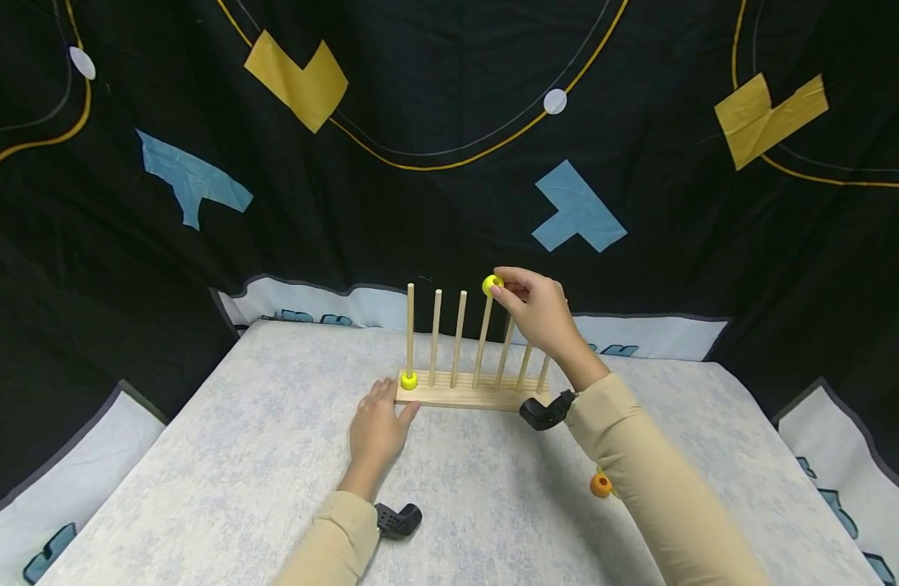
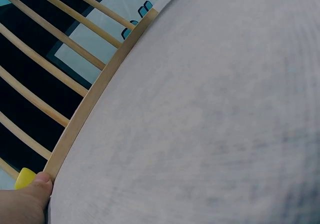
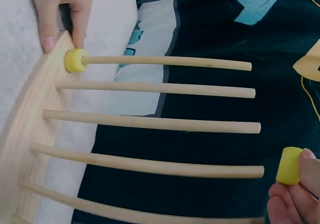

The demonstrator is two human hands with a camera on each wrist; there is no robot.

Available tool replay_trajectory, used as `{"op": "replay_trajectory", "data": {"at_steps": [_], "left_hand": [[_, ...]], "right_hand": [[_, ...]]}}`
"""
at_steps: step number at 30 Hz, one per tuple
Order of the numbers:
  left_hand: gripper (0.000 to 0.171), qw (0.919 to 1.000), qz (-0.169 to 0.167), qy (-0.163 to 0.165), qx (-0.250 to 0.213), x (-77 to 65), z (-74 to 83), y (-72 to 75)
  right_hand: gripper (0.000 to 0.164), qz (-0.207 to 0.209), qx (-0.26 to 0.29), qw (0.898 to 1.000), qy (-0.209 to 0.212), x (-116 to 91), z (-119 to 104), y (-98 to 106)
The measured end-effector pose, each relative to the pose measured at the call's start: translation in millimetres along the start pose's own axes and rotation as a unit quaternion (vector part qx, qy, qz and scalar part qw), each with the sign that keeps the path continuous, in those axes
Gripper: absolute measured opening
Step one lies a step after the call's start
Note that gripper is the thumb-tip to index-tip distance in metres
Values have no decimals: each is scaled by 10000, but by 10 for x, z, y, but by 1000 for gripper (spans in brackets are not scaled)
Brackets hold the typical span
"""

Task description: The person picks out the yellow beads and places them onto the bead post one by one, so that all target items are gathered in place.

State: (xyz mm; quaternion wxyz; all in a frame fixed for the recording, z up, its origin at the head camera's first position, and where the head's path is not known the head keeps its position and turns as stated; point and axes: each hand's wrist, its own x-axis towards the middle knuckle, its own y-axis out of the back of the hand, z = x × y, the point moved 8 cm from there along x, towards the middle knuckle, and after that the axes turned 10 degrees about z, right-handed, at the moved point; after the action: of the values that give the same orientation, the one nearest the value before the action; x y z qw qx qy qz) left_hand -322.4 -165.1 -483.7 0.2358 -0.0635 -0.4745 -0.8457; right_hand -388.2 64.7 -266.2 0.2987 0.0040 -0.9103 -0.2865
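Observation:
A wooden peg rack [image 1: 473, 397], a flat base with a row of several upright pegs, stands on the table. My left hand [image 1: 378, 427] grips its left end, with the thumb along the front edge [image 2: 44, 178] and fingers at the end. On the leftmost peg, a yellow bead [image 3: 75, 60] sits down at the base. My right hand [image 1: 538, 309] pinches a second yellow bead [image 3: 289, 166] between thumb and fingers. In the head view this bead overlaps the top of the fourth peg from the left; in the right wrist view it shows just beyond the peg tips.
An orange bead [image 1: 600, 485] lies on the table beside the right forearm, with something yellowish partly hidden by the sleeve. The pale table [image 1: 222, 456] backs onto a black curtain [image 1: 434, 220] with tape shapes. Wrist cameras [image 1: 399, 521] jut from both wrists.

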Motion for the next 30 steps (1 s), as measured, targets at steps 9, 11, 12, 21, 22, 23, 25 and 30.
{"op": "replay_trajectory", "data": {"at_steps": [9,11,12,21,22,23,25,30], "left_hand": [[70,10000,32,-81,-5,0,9,20],[70,10000,10,-84,9,1,11,19],[70,10000,-4,-78,12,1,13,18],[69,9999,55,-82,28,7,32,22],[69,9999,70,-85,29,8,32,23],[68,9999,85,-84,21,9,31,26],[69,10000,69,-57,29,11,23,24],[69,10000,67,-52,48,14,18,28]], "right_hand": [[40,-370,106,9992,-132,203,-142,-281],[40,-437,74,9989,-136,230,-187,-360],[40,-472,81,9988,-139,241,-213,-400],[40,-823,49,9966,-43,286,-507,-747],[40,-849,29,9964,-20,288,-536,-779],[40,-862,11,9963,11,289,-563,-807],[39,-878,0,9961,45,291,-607,-855],[39,-884,-3,9960,104,289,-662,-926]]}}
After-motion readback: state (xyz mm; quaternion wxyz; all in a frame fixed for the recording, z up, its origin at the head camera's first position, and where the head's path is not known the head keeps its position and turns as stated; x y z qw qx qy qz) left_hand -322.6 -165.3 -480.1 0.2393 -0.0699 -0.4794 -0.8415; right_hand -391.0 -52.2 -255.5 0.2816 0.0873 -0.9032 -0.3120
